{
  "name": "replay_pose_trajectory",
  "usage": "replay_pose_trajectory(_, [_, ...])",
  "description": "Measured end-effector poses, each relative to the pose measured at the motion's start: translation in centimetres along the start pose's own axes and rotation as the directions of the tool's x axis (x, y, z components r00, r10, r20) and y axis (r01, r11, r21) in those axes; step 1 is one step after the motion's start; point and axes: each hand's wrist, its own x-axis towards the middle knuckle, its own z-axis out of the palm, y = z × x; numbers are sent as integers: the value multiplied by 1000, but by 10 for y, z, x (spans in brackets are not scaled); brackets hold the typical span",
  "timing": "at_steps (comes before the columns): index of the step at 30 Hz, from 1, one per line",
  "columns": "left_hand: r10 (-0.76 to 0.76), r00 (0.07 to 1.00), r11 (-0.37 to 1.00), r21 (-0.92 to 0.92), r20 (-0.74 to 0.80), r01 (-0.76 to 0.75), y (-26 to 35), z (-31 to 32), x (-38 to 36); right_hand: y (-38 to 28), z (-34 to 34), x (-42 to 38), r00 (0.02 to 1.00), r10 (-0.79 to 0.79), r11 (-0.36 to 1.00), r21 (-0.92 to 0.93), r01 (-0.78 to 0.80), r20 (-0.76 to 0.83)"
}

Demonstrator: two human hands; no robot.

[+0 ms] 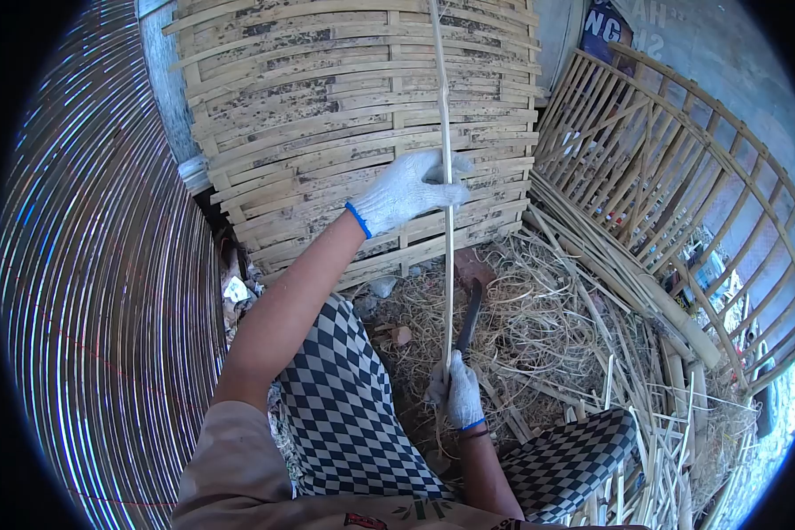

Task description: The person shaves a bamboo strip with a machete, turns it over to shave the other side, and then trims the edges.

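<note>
A long, thin bamboo strip (450,265) is held off the ground, its long axis running away from the person's body, nearly straight up the view, past the far edge of the littered ground. Its far part passes in front of a woven bamboo panel (327,115).

The left hand (397,196), in a white glove with a blue cuff, is farther out along the strip, reaching in from its left side. Its fingers and thumb curl partway around the strip with a gap between them; how firmly they press cannot be told. The right hand (464,397), gloved too, is nearer the body at the strip's lower part. Its grip is closed around a knife, the handle hidden and the dark blade (471,314) pointing away just right of the strip. Whether those fingers also pinch the strip is unclear.

Curled shavings (539,327) cover the ground below. Checkered trousers (336,397) show on both sides of the right hand. Bamboo lengths (627,278) lie along the ground's right side, beside a slatted bamboo frame (583,132).
</note>
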Motion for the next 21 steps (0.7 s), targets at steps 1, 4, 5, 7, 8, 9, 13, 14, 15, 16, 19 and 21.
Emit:
replay_pose_trajectory(1, [-10,1000,1000,-17,-6,10,0,0,0,2,-2,1,1000,-18,1000,0,18,7])
replay_pose_trajectory(4, [9,999,998,-59,-42,-12,-1,2,-1,5,-6,3,997,-70,997,-8,71,33])
replay_pose_trajectory(5, [4,999,995,-98,-43,-9,-3,3,0,5,-7,3,995,-85,996,-14,86,45])
replay_pose_trajectory(7, [-6,999,984,-176,-46,-2,-5,3,1,4,-7,3,993,-101,994,-34,104,61])
replay_pose_trajectory(8, [-9,999,980,-200,-51,-2,-4,2,1,4,-7,3,992,-104,993,-47,107,65])
replay_pose_trajectory(9, [-12,998,975,-224,-57,-1,-3,1,1,2,-5,2,992,-106,992,-60,110,68])
replay_pose_trajectory(13, [-33,997,961,-278,-67,13,-1,-3,0,-5,0,-3,987,-112,987,-98,124,117])
replay_pose_trajectory(14, [-25,997,952,-306,-68,3,-2,-4,0,-5,-2,-3,985,-111,978,-161,131,129])
replay_pose_trajectory(15, [-17,997,943,-334,-70,-8,-5,-5,1,-8,1,-4,984,-109,965,-222,139,142])
replay_pose_trajectory(16, [-9,997,932,-361,-71,-18,-6,-5,1,-10,5,-6,984,-112,966,-218,141,141])
replay_pose_trajectory(19, [-23,994,918,-395,-108,-22,-8,-4,2,-12,13,-9,985,-105,959,-250,137,138])
replay_pose_trajectory(21, [-10,988,917,-394,-153,-52,-5,-4,2,-6,10,-4,987,-82,936,-329,124,138])
